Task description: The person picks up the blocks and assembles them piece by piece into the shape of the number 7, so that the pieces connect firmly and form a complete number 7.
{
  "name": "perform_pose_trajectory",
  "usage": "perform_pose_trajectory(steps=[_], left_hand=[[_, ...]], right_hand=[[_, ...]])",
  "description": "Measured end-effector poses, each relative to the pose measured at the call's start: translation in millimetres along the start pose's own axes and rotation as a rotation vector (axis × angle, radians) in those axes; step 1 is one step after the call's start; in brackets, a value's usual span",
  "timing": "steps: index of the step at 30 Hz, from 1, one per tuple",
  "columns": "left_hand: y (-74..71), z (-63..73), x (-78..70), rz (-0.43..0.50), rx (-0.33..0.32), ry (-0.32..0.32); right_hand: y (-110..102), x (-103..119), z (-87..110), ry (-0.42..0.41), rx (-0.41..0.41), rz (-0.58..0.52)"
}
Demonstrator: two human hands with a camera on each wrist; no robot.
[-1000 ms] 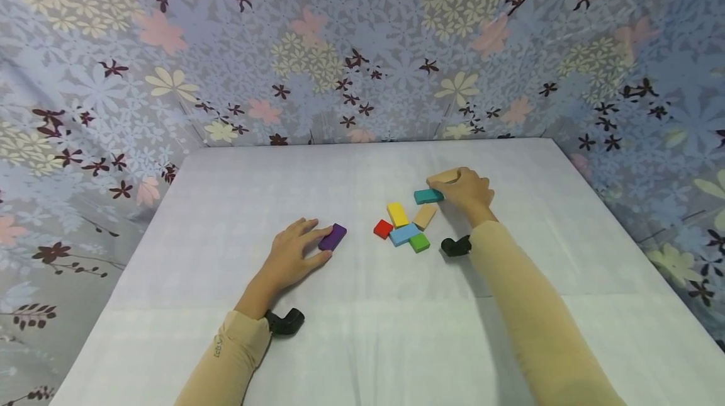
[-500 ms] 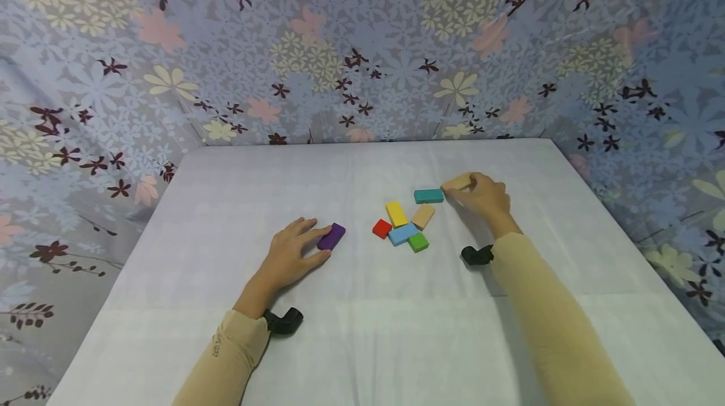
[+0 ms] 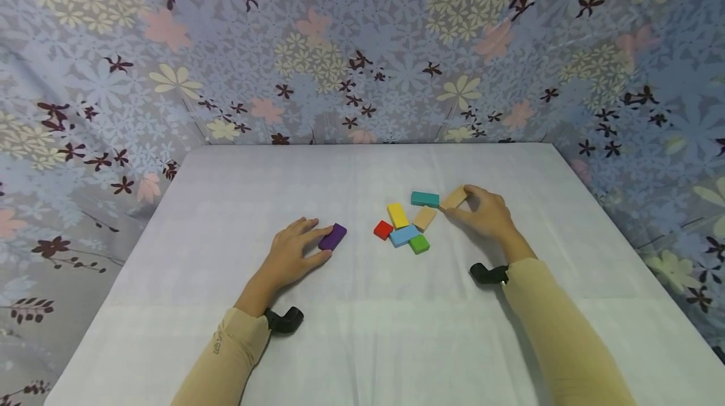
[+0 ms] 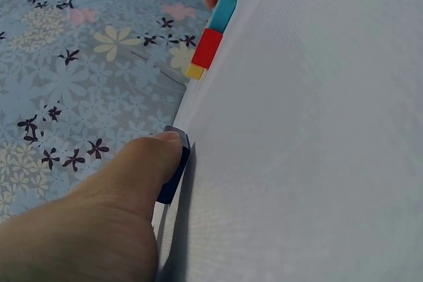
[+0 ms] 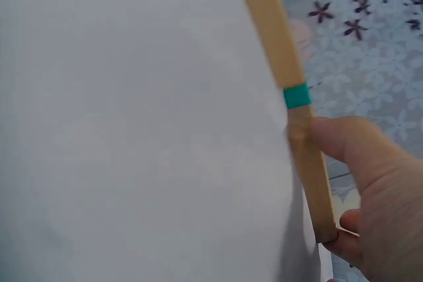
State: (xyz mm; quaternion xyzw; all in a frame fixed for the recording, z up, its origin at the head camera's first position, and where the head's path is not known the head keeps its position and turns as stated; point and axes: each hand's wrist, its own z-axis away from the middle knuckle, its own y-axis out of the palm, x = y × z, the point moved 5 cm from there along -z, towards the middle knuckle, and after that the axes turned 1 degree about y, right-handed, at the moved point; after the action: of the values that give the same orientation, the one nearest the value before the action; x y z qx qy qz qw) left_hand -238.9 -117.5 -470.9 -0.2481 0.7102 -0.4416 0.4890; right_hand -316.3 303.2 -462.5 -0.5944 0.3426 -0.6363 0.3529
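Flower-patterned backdrop [image 3: 362,53] rises beyond both hands, past a white-covered counter [image 3: 362,311]. To the right, the right hand [image 3: 486,212] pinches a tan block [image 3: 455,197] between thumb and fingers. Just left of that grip lie a teal block [image 3: 425,199] and a second tan block [image 3: 425,219]; whether the held block touches either, I cannot tell. The left hand [image 3: 294,252] has a purple block [image 3: 333,237] between thumb and fingertip on the counter. Between the hands, nearer the right one, a yellow block [image 3: 398,215], a red block [image 3: 383,230] and a green block [image 3: 419,243] cluster around a blue block [image 3: 404,235].
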Motion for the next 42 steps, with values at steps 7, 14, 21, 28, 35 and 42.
perform_pose_trajectory(steps=[7, 14, 21, 28, 35, 42], left_hand=[[2.1, 0.4, -0.4, 0.000, 0.009, 0.007], [1.8, 0.8, 0.6, 0.002, 0.003, 0.005], [-2.0, 1.4, 0.5, -0.005, -0.010, 0.008], [-2.6, 1.1, 0.2, -0.001, -0.001, 0.003], [-1.6, -0.5, -1.1, 0.002, 0.005, 0.008], [0.4, -0.3, -0.4, 0.007, 0.008, 0.005]], right_hand=[[13.9, -4.4, 16.4, -0.040, -0.051, -0.111], [20.6, 2.4, 31.2, -0.109, -0.005, -0.140], [26.0, 9.5, 37.0, -0.185, 0.062, -0.146], [28.0, 18.5, 46.9, -0.200, 0.116, -0.145], [27.6, 26.2, 56.1, -0.198, 0.164, -0.110], [28.4, 28.8, 60.2, -0.230, 0.182, -0.112]])
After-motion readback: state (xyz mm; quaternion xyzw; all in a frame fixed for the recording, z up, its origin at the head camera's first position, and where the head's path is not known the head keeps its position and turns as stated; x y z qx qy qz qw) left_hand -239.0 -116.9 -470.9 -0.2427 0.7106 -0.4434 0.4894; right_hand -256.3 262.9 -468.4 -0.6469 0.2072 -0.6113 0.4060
